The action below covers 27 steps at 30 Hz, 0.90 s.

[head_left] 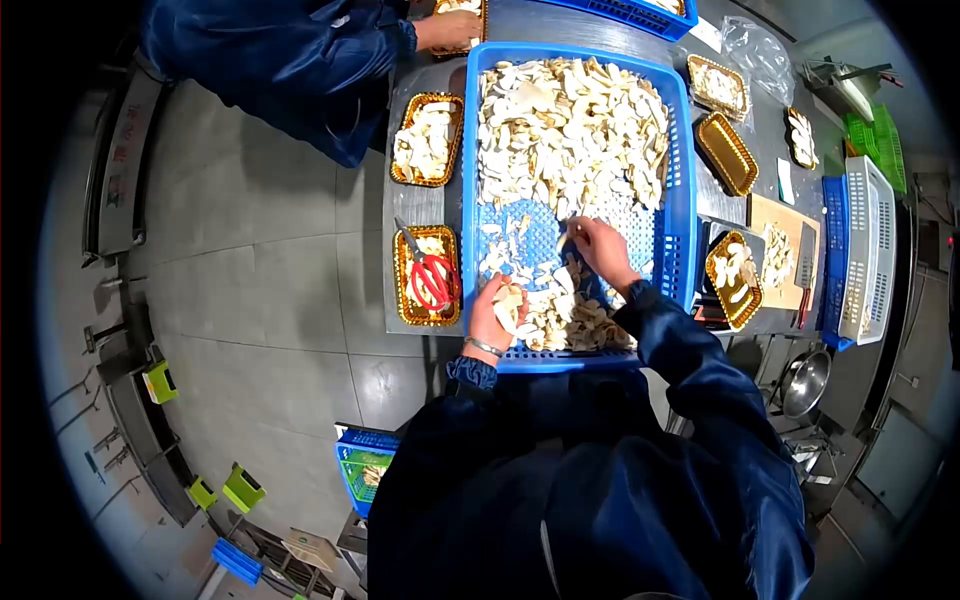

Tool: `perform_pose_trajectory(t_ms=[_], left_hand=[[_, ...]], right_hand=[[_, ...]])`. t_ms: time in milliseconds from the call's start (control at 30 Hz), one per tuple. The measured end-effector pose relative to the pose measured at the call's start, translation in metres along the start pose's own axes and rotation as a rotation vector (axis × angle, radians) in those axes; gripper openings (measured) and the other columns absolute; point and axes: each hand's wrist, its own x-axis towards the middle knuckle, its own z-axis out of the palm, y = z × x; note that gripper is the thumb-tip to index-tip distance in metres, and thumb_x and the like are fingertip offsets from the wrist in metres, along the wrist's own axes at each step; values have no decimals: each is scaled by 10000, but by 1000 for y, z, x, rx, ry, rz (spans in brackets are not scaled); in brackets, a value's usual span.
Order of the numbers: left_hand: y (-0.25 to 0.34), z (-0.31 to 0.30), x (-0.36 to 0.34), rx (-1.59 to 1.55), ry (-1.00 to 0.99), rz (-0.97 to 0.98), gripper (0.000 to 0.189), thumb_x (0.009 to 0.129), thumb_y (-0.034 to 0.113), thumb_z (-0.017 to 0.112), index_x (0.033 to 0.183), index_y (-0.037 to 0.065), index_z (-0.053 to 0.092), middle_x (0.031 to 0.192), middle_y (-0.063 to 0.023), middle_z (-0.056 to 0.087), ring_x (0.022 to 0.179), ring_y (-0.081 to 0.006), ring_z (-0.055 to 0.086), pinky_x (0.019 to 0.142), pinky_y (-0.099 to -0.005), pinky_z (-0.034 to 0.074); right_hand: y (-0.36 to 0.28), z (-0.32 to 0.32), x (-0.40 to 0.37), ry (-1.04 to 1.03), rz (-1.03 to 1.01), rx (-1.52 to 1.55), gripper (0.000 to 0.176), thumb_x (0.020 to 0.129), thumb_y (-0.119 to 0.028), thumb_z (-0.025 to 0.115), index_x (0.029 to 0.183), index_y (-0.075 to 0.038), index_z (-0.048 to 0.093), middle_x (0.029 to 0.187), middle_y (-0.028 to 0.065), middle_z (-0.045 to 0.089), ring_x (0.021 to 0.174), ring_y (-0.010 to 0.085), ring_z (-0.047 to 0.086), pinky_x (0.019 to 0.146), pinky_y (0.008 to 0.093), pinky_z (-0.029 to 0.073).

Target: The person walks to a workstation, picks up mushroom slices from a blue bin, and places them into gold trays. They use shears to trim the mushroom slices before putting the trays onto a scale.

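I'm holding pale slices (509, 304) in my left hand (484, 326), fingers curling around them, over the near-left corner of the blue crate (690, 150). My right hand (602, 252) is bending its fingers over the crate's middle; I can't tell whether they're pinching anything. Red-handled scissors (422, 263) are lying across a filled gold tray (430, 321), left of the crate.
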Motion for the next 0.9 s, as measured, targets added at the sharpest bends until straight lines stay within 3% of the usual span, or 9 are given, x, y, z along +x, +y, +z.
perform_pose_trajectory(t_ms=[100,167,267,400,500,600,700,800,900], left_hand=[[-1,5,3,-68,93,5,190,887,331,518,840,147,526,753,-61,605,611,-192,602,439,-269,442],[-2,8,6,-52,67,-4,193,891,326,514,832,143,526,743,-62,601,610,-195,601,439,-272,438],[-5,13,9,-32,21,-14,189,894,316,511,827,140,528,738,-58,598,607,-193,598,438,-275,437],[-10,18,11,4,31,-41,190,897,309,508,820,137,534,733,-56,595,593,-193,590,436,-276,435],[-10,18,11,7,37,-48,188,895,310,513,820,139,536,738,-55,596,603,-196,594,440,-275,440],[-6,9,11,64,-70,-63,180,892,311,520,822,146,536,748,-52,599,634,-193,604,455,-272,455],[-9,10,14,0,96,-29,168,895,298,505,828,146,529,761,-45,587,642,-186,603,467,-279,473],[-10,8,14,65,57,-43,175,889,309,520,814,151,524,747,-50,601,619,-197,608,456,-273,448],[-11,7,16,94,9,-60,181,896,312,503,812,153,526,751,-51,599,610,-196,603,458,-281,456]], right_hand=[[12,-9,-36,-24,55,7,226,767,-62,524,927,-167,644,818,122,593,742,320,587,654,397,469],[25,-12,-43,15,147,-8,220,754,-31,528,896,-118,672,765,109,617,695,279,606,609,325,470],[29,-19,-41,22,314,70,175,761,-56,553,894,-70,665,717,124,637,633,263,616,576,330,471],[9,-4,-29,-31,96,83,192,778,-121,552,936,-155,655,859,101,640,767,299,609,652,378,485],[-7,5,-25,65,4,-89,177,768,-121,561,937,-154,602,809,111,559,725,318,582,621,402,477],[-5,8,-27,72,35,-190,99,775,-116,550,872,-115,571,800,121,548,705,325,569,598,406,467],[5,9,-37,110,73,-87,107,748,-102,580,843,-87,533,798,126,534,703,336,558,597,418,455],[7,5,-47,173,127,-19,182,702,-94,634,848,-83,524,793,129,529,730,340,552,615,424,452],[5,-6,-62,-17,162,-92,251,668,-166,707,836,-64,550,868,119,534,791,317,553,647,400,452]])
